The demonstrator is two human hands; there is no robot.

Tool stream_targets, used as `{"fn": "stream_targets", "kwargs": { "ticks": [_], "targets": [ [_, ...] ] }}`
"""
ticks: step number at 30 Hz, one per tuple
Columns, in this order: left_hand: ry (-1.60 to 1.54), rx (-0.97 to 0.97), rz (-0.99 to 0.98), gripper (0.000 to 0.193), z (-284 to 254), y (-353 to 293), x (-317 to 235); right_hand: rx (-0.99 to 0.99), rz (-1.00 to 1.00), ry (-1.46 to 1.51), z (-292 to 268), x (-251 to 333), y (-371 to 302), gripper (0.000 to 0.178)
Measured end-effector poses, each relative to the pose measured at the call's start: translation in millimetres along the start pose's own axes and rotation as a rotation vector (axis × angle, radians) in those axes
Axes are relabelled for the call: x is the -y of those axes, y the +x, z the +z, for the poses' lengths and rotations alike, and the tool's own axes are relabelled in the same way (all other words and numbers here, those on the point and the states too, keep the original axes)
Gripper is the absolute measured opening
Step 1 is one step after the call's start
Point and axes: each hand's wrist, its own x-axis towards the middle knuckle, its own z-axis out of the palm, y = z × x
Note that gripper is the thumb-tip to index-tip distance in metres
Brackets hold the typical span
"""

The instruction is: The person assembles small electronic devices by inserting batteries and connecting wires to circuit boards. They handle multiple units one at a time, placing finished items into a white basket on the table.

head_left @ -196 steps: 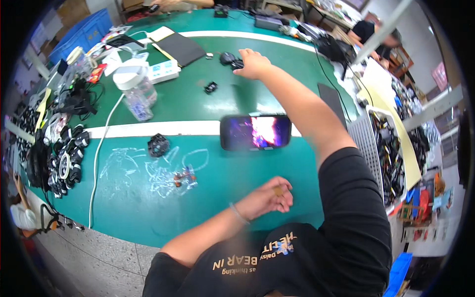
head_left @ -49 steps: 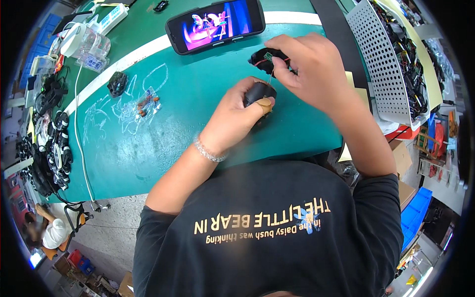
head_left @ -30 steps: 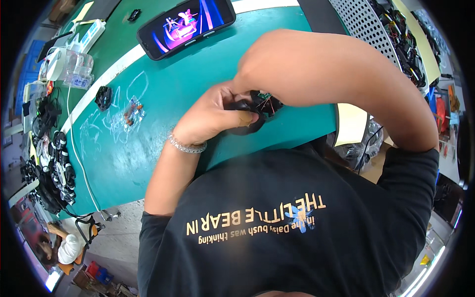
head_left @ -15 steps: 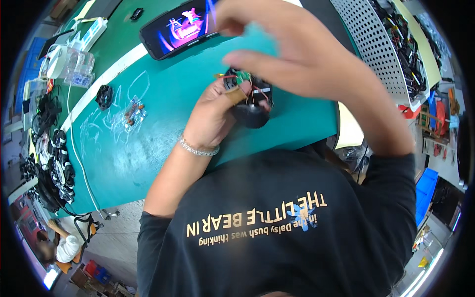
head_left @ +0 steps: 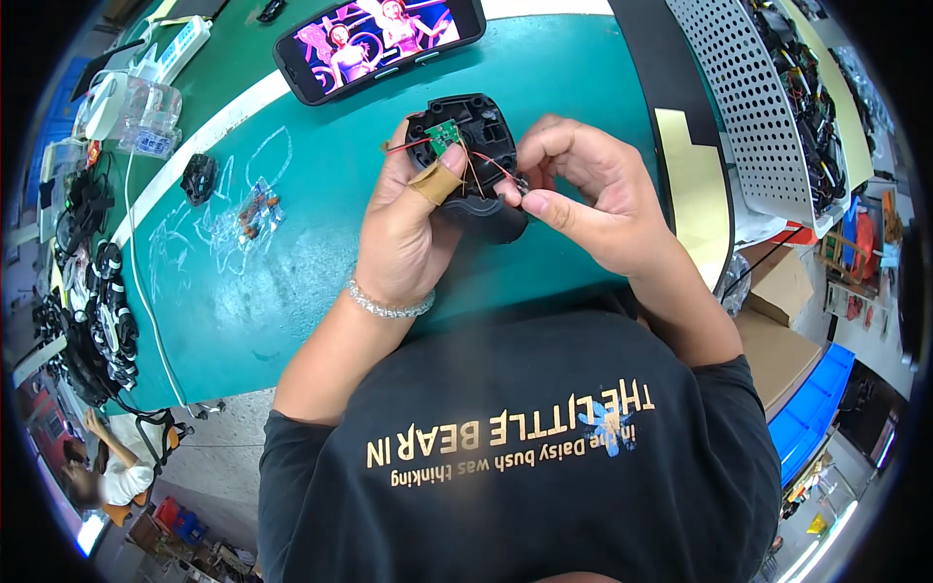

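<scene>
L hand (head_left: 403,222) grips blk housing (head_left: 486,131), R hand (head_left: 595,199) pinching wires (head_left: 490,160) afaict. Prob wiring step; next I need L hand steady.

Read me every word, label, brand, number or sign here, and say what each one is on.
Black T-shirt: two upside-down rows of gold lettering, readable, but I won't copy the words.
Label on the clear bottle: too small to read.
White power strip: any print too small to read.
Phone screen: no text I can make out.
Green circuit board by the left hand: too small to tell.
</scene>
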Motion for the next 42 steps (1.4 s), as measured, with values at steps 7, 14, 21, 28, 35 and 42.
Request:
{"fn": "stream_targets", "kwargs": {
  "ticks": [7,14,21,28,35,42],
  "targets": [
    [0.078,-0.129,0.102,0.027,6,-1,1,-0.009,-0.005,-0.078,3,9,-1,0.012],
    [0.400,-0.107,0.253,0.021,4,-4,7,-0.129,0.129,0.024,11,2,2,0.011],
    [0.385,-0.115,0.262,0.017,7,-3,8,-0.102,0.157,-0.030,2,10,3,0.008],
    [0.362,-0.155,0.333,0.017,8,-5,7,-0.126,-0.112,-0.248,11,18,11,0.013],
    [0.434,-0.165,0.351,0.020,5,-7,8,-0.200,-0.251,-0.378,20,16,21,0.011],
    [0.552,-0.164,0.378,0.021,4,-7,9,-0.303,-0.096,-0.085,28,7,21,0.010]
  ]
}}
